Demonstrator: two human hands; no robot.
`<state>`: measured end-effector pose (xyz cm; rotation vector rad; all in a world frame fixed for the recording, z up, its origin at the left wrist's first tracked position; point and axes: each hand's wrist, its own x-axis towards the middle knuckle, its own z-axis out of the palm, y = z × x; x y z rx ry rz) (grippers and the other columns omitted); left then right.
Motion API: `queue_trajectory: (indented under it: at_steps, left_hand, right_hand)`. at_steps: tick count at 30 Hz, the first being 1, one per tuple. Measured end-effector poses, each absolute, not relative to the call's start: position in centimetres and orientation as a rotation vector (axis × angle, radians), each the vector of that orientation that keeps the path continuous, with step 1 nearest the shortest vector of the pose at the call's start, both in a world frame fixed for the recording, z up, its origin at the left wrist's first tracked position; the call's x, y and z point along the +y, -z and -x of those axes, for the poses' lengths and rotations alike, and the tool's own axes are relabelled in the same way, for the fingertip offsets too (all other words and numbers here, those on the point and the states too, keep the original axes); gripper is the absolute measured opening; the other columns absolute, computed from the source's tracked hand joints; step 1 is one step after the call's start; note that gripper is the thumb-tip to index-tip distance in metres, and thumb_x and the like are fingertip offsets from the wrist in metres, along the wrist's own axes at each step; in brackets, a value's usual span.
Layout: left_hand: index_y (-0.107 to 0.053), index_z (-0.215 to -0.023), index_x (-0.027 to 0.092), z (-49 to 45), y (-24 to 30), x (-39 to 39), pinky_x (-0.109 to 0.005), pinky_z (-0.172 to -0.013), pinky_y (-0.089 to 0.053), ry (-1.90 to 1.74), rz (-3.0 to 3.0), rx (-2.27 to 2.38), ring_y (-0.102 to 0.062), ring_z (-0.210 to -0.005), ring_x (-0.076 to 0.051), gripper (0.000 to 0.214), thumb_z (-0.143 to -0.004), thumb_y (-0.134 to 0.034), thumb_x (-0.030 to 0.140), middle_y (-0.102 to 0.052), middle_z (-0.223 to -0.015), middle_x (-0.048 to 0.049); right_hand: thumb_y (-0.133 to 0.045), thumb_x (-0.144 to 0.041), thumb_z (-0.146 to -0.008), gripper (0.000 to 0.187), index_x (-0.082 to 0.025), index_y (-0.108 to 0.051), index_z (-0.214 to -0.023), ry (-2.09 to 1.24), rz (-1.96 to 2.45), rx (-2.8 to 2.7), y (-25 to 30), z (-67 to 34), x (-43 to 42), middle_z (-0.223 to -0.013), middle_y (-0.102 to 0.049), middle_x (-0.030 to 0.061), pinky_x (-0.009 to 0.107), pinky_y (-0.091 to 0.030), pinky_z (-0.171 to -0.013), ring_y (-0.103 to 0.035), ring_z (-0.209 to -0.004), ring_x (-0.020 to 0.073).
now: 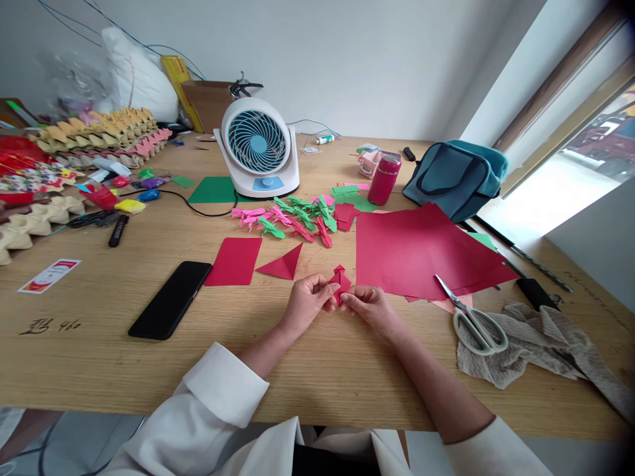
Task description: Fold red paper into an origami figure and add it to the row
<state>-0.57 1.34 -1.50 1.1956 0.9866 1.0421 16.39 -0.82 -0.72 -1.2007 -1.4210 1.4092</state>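
Note:
My left hand and my right hand meet just above the wooden table, near its front edge. Both pinch a small folded piece of red paper, the left from its left side, the right from its right. A folded red triangle and a red rectangle of paper lie just left of my hands. Large red sheets lie to the right, touching nothing I hold.
A black phone lies at the left front. Scissors rest on a grey cloth at right. Several pink and green folded figures lie before a white fan. A red flask and teal bag stand behind.

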Motion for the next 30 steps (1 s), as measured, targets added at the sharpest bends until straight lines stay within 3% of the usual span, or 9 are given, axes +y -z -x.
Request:
queue_trajectory:
  at_steps: [10, 18, 30]
  left_hand:
    - [-0.053, -0.068, 0.016, 0.5, 1.6, 1.3, -0.019, -0.047, -0.046, -1.064, -1.264, 1.002, -0.055, -0.044, -0.007, 0.034, -0.081, -0.07, 0.043, -0.061, -0.055, 0.0036]
    - [-0.059, -0.09, 0.016, 0.6, 1.4, 1.3, -0.021, -0.047, -0.049, -1.057, -1.209, 0.912, -0.056, -0.045, -0.009, 0.035, -0.083, -0.066, 0.05, -0.062, -0.06, 0.0035]
    - [-0.058, -0.075, 0.016, 0.6, 1.7, 1.6, -0.018, -0.043, -0.048, -1.091, -1.341, 0.98, -0.049, -0.049, -0.008, 0.029, -0.08, -0.07, 0.042, -0.053, -0.06, 0.0048]
  right_hand:
    - [-0.065, -0.056, -0.082, 0.042, -0.015, -0.067, -0.071, -1.368, 1.193, -1.546, 1.8, -16.5, -0.9, -0.063, -0.058, -0.0002, 0.024, -0.034, -0.056, -0.045, -0.057, 0.0108]
    - [-0.065, -0.057, -0.08, 0.044, -0.016, -0.059, -0.064, -1.319, 1.229, -1.549, 1.4, -16.4, -1.0, -0.056, -0.049, -0.0034, 0.024, -0.029, -0.051, -0.038, -0.053, 0.0094]
    - [-0.063, -0.057, -0.082, 0.044, -0.017, -0.058, -0.066, -1.366, 1.171, -1.592, 1.0, -16.3, -1.2, -0.057, -0.045, -0.0039, 0.025, -0.026, -0.051, -0.033, -0.053, 0.0092]
